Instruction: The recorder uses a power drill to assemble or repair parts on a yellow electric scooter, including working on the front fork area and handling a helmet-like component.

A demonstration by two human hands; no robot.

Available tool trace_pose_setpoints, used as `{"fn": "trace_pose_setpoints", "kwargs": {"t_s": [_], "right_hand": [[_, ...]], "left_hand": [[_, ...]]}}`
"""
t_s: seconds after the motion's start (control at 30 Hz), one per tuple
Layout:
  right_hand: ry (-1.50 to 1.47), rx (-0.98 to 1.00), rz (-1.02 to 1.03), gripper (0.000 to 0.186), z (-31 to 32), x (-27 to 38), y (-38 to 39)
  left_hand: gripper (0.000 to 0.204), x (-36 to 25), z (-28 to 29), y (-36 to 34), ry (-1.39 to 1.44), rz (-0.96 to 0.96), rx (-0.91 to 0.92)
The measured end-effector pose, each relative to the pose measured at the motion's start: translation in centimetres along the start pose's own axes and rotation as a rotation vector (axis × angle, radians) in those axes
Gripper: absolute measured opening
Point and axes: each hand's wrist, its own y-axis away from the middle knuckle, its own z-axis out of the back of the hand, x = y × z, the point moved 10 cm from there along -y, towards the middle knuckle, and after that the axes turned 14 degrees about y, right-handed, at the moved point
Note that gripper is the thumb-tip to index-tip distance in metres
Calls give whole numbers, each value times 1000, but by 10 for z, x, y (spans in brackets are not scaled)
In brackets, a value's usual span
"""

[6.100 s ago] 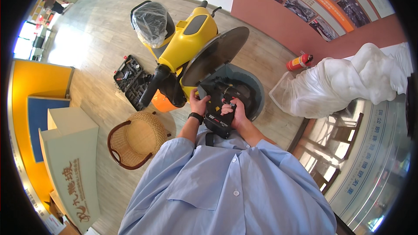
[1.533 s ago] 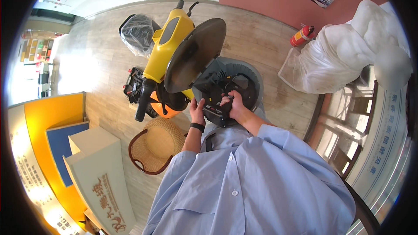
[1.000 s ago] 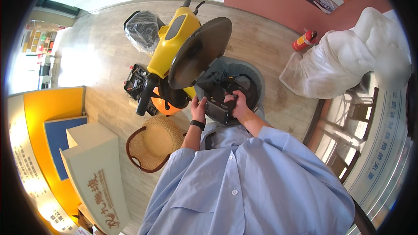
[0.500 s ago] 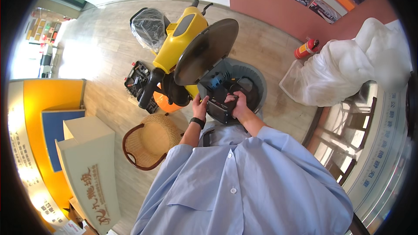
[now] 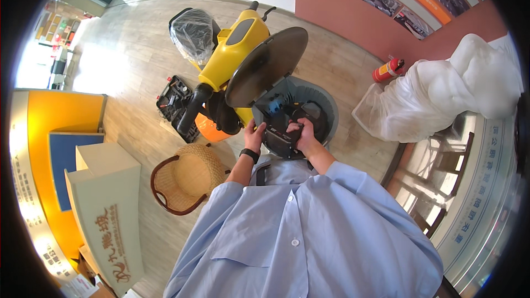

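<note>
— What is the person in the light blue shirt (image 5: pixel 309 237) holding?

— A black boxy machine part (image 5: pixel 281 132) with a bit of blue on top. It sits just in front of the person's chest, right over the round grey tub (image 5: pixel 326 105) of the big yellow floor machine (image 5: pixel 237 55).

— What is the left hand (image 5: pixel 255 135) doing?

— The left hand, with a black band on its wrist, presses on the left side of the black part. Its fingers are curled on the edge, gripping it.

— And the right hand (image 5: pixel 302 135)?

— The right hand is wrapped around the right side of the same part, fingers closed on it.

— What is next to it?

— A big round dark lid (image 5: pixel 265 66) is tipped up, just beside the part. A woven straw hat (image 5: pixel 187 176) lies on the wooden floor (image 5: pixel 127 77) near the left arm. An open black tool case (image 5: pixel 174 102) lies on the floor beside the yellow machine. A red fire extinguisher (image 5: pixel 388 69) lies by the reddish wall, well apart from the hands, next to a heap under white plastic sheet (image 5: pixel 441 99).
</note>
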Motion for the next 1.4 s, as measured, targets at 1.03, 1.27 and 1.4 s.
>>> {"fn": "trace_pose_setpoints", "kwargs": {"t_s": [1.03, 1.27, 1.4], "right_hand": [[19, 11, -25, 21, 8, 3, -6], [35, -32, -12, 19, 5, 2, 0], [69, -15, -1, 20, 9, 5, -4]], "left_hand": [[34, 5, 2, -2, 10, 16, -19], [33, 2, 1, 1, -1, 21, -31], [32, 2, -1, 0, 21, 28, -27]]}}
